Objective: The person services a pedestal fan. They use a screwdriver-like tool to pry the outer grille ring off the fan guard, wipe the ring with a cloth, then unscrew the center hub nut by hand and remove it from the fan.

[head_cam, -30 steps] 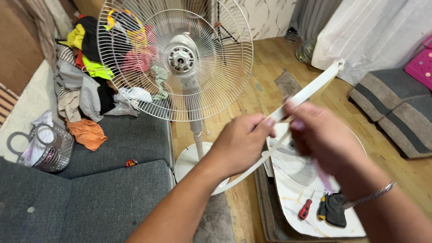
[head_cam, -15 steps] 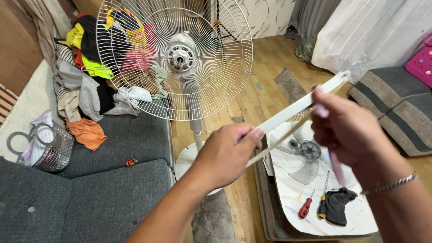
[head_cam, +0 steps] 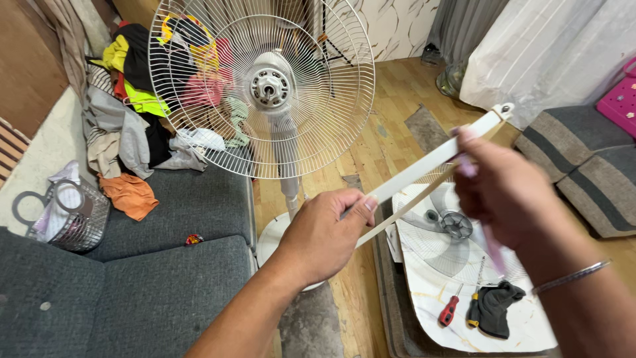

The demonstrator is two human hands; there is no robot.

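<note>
Two hands, left hand (head_cam: 324,232) and right hand (head_cam: 507,189), clamp a white plastic fan ring (head_cam: 424,169) before a bladeless pedestal fan (head_cam: 268,89).

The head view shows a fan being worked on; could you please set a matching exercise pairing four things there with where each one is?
Things:
1. White plastic fan rim band
2. Red-handled screwdriver
3. Orange cloth
4. Round white wire fan guard

Places:
A. On the grey sofa, beside the clothes pile
B. Held between the left hand and right hand
C. On the white marbled tabletop, next to a dark glove
D. Mounted on the standing fan, around the motor hub

Pairs: 1-B, 2-C, 3-A, 4-D
</note>
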